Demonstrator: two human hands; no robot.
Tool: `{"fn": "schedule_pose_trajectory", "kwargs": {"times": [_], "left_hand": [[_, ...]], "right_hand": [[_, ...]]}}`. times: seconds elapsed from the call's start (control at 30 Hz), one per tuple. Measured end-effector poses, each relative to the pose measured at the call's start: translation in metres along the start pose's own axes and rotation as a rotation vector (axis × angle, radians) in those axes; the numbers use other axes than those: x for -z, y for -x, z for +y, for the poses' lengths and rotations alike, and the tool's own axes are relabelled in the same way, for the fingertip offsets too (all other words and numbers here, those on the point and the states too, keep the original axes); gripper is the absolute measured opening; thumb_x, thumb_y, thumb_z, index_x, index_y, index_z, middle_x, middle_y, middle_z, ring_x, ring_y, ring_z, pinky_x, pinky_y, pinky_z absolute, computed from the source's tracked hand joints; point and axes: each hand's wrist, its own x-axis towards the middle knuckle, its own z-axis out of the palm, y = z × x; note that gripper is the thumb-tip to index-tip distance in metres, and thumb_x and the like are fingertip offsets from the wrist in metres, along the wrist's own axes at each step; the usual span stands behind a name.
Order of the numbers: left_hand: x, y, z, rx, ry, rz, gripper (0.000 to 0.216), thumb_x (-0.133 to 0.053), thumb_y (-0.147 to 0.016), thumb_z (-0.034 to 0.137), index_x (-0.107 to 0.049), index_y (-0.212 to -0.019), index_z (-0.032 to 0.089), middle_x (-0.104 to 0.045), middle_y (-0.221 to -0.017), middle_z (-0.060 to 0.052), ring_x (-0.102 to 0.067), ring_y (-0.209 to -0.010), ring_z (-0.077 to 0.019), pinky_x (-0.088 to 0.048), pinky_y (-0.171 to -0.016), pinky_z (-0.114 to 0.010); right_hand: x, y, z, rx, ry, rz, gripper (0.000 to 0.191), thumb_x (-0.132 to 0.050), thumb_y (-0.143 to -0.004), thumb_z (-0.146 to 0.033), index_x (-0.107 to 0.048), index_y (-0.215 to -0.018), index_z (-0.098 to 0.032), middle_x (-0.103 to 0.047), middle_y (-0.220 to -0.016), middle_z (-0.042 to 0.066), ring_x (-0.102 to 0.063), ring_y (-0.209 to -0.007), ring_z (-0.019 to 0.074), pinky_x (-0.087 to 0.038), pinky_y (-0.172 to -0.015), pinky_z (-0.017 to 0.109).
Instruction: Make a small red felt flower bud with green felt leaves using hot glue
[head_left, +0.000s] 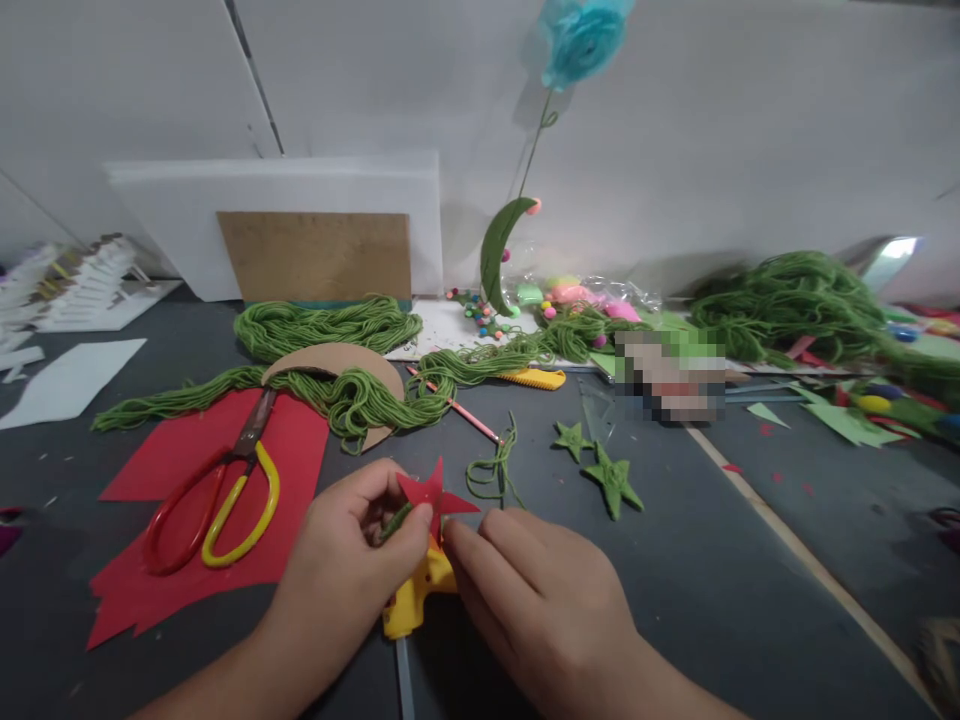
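At the near centre, by the yellow glue gun [406, 607], your left hand [360, 545] pinches the red star [430, 491]: steady it lightly, skin clear of the gun; whether your curled right hand [544, 600] grips anything cannot be told.

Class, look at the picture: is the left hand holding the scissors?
No: the left hand pinches a red star, while the scissors lie on a red sheet.

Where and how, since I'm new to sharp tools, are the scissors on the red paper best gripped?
Take the scissors probably by the red loop and yellow loop, coming from the wearer's side: these handles face that way, while the blades point away toward green yarn.
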Motion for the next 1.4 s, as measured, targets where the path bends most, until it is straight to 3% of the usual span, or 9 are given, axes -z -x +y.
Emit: {"fn": "schedule_pose_trajectory", "kwargs": {"times": [0.17,0.3,0.47,0.6,0.73,0.9,1.1,1.23,1.4], "left_hand": [[0.000,0.003,-0.004,-0.097,-0.130,0.035,0.011,-0.054,-0.073,0.024,-0.052,-0.063,0.020,-0.053,-0.067,0.001,-0.051,-0.065,-0.0148,-0.039,-0.056,-0.023],[0.002,0.004,-0.002,-0.212,-0.180,0.027,0.010,-0.057,-0.070,0.020,-0.057,-0.060,0.020,-0.056,-0.062,0.001,-0.051,-0.061,-0.0148,-0.039,-0.057,-0.023],[0.006,0.003,0.003,-0.301,-0.203,-0.093,0.012,-0.057,-0.073,0.021,-0.061,-0.062,0.020,-0.061,-0.067,-0.002,-0.055,-0.066,-0.0167,-0.041,-0.061,-0.023],[0.006,0.003,0.004,-0.192,-0.119,-0.161,0.011,-0.057,-0.073,0.024,-0.063,-0.065,0.020,-0.062,-0.071,-0.003,-0.056,-0.069,-0.0175,-0.043,-0.059,-0.023],[0.005,0.003,0.003,-0.069,0.007,-0.197,0.009,-0.059,-0.070,0.025,-0.064,-0.066,0.019,-0.062,-0.070,-0.002,-0.056,-0.067,-0.0172,-0.043,-0.057,-0.023],[0.004,0.002,0.003,-0.028,0.044,-0.190,0.008,-0.061,-0.068,0.025,-0.065,-0.065,0.019,-0.063,-0.068,-0.002,-0.056,-0.068,-0.0174,-0.042,-0.056,-0.022],[0.004,-0.001,0.006,0.100,0.146,-0.313,0.006,-0.063,-0.063,0.022,-0.064,-0.060,0.017,-0.050,-0.050,0.004,-0.039,-0.044,-0.0078,-0.032,-0.041,-0.018],[0.005,-0.003,0.006,0.211,0.257,-0.397,0.008,-0.064,-0.063,0.024,-0.065,-0.064,0.016,-0.045,-0.048,0.006,-0.031,-0.039,-0.0045,-0.025,-0.037,-0.016],[0.007,-0.002,0.006,0.184,0.277,-0.389,0.006,-0.064,-0.065,0.021,-0.066,-0.065,0.016,-0.050,-0.054,0.005,-0.034,-0.044,-0.0045,-0.025,-0.039,-0.015]], "right_hand": [[0.002,0.000,0.002,0.068,0.064,-0.083,0.022,-0.036,-0.089,-0.012,-0.058,-0.089,-0.011,-0.050,-0.060,0.001,-0.040,-0.049,0.0131,-0.023,-0.047,0.027],[0.002,0.001,0.004,0.107,-0.008,-0.107,0.016,-0.040,-0.087,-0.012,-0.057,-0.089,-0.011,-0.050,-0.062,0.000,-0.040,-0.052,0.0124,-0.023,-0.049,0.026],[0.010,-0.005,0.004,-0.022,-0.249,-0.114,0.017,-0.042,-0.086,-0.013,-0.053,-0.073,-0.015,-0.047,-0.060,-0.001,-0.037,-0.051,0.0105,-0.026,-0.049,0.024],[0.017,-0.009,0.005,-0.155,-0.370,-0.194,0.016,-0.043,-0.086,-0.014,-0.053,-0.073,-0.015,-0.048,-0.061,-0.001,-0.041,-0.052,0.0095,-0.030,-0.050,0.021],[0.019,-0.010,0.006,-0.160,-0.396,-0.201,0.016,-0.042,-0.085,-0.014,-0.053,-0.073,-0.016,-0.049,-0.061,-0.001,-0.042,-0.053,0.0095,-0.030,-0.051,0.021],[0.019,-0.010,0.007,-0.148,-0.374,-0.218,0.017,-0.042,-0.086,-0.015,-0.054,-0.074,-0.015,-0.050,-0.062,-0.001,-0.041,-0.052,0.0096,-0.030,-0.050,0.021],[0.020,-0.011,0.011,-0.230,-0.458,-0.197,0.010,-0.050,-0.083,-0.015,-0.057,-0.075,-0.015,-0.052,-0.060,-0.002,-0.045,-0.053,0.0082,-0.032,-0.051,0.019],[0.020,-0.013,0.013,-0.362,-0.583,-0.162,0.006,-0.058,-0.077,-0.014,-0.059,-0.072,-0.017,-0.055,-0.061,-0.004,-0.047,-0.053,0.0073,-0.033,-0.050,0.017],[0.019,-0.020,0.014,-0.707,-0.845,-0.235,0.007,-0.062,-0.071,-0.013,-0.058,-0.066,-0.016,-0.055,-0.058,-0.004,-0.044,-0.050,0.0072,-0.033,-0.046,0.017]]}}
